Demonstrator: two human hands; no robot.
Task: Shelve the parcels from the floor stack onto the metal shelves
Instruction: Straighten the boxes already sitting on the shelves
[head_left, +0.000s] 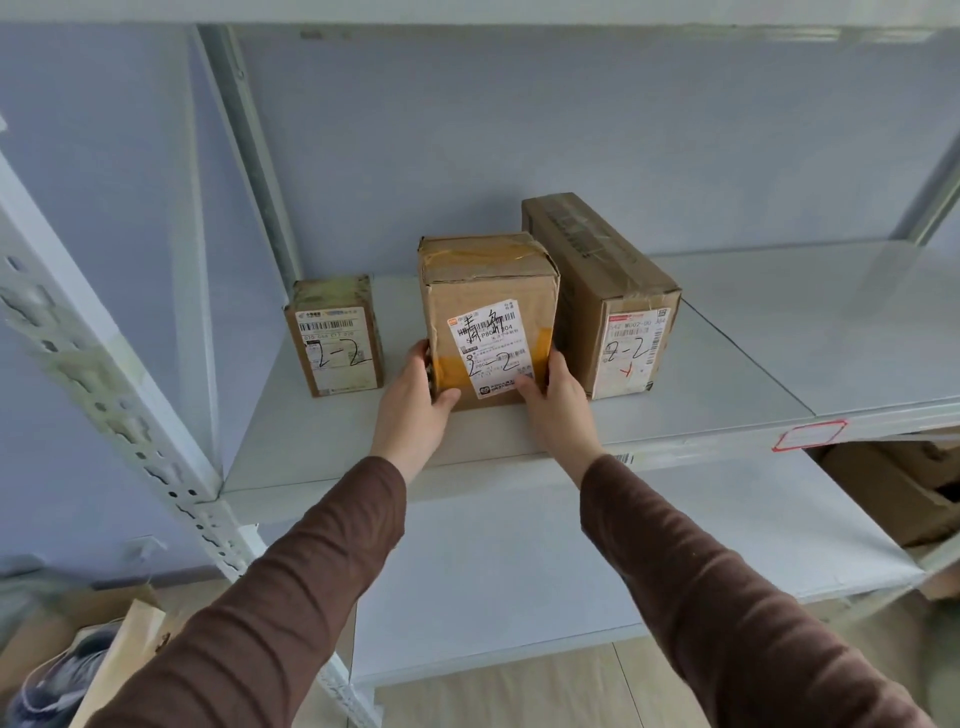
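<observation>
Two hands, left hand (415, 395), right hand (558, 402), fingers clamped on middle parcel (488, 317), three parcels on one shelf (753, 343)

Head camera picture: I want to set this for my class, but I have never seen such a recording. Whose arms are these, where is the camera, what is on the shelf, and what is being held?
There is no machine here. A person wears a camera on the head, looking forward and down, so the brown-sleeved arms are their own. The left hand and right hand hold the middle parcel by its lower sides as it stands on the metal shelf. A small parcel stands apart to its left, a long parcel close on its right. All three labels read "2-2" by hand.
</observation>
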